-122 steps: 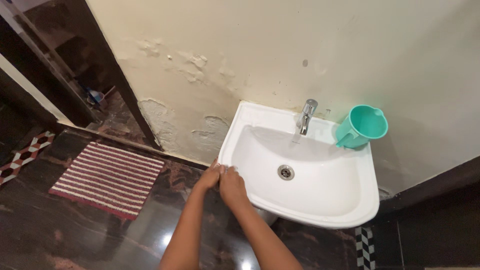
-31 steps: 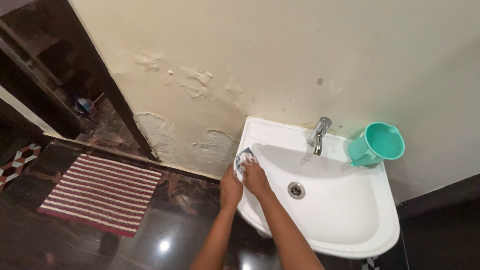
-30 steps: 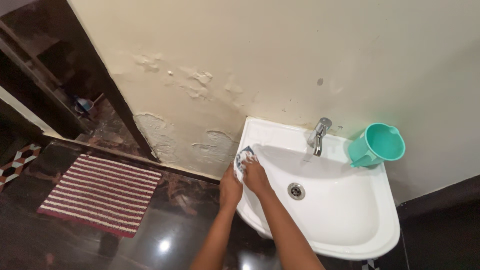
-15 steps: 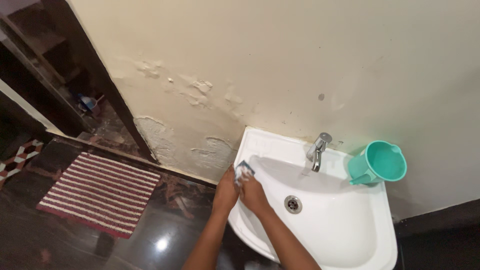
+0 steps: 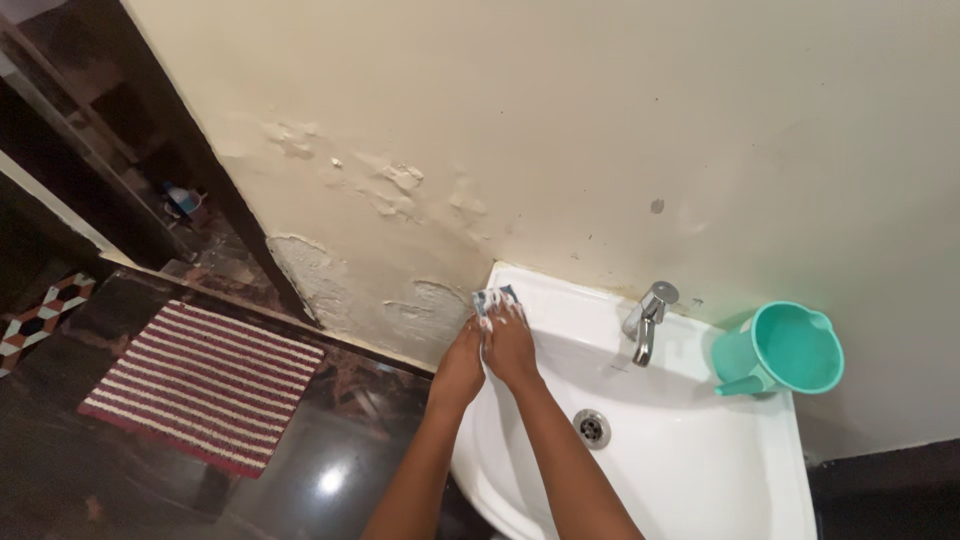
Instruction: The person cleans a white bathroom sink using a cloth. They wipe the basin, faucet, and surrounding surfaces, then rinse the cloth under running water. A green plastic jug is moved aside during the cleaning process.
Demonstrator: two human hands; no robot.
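A white wall-mounted sink (image 5: 700, 470) fills the lower right. Both my hands rest on its left rim near the back corner. My right hand (image 5: 510, 345) presses a small blue-and-white cloth (image 5: 492, 298) onto the rim. My left hand (image 5: 460, 368) lies beside it on the rim's outer edge, touching the right hand; whether it also grips the cloth is hidden. A chrome tap (image 5: 648, 315) stands at the back of the sink, and the drain (image 5: 592, 427) shows in the bowl.
A teal plastic mug (image 5: 785, 350) sits on the sink's back right corner. The cream wall (image 5: 400, 180) has peeling patches. A red-and-white striped mat (image 5: 200, 380) lies on the dark glossy floor. A dark doorway (image 5: 120, 170) opens at the left.
My hands and the cloth have slid along the left rim from the front edge toward the back corner by the wall. The view has shifted, so the sink sits lower and further right.
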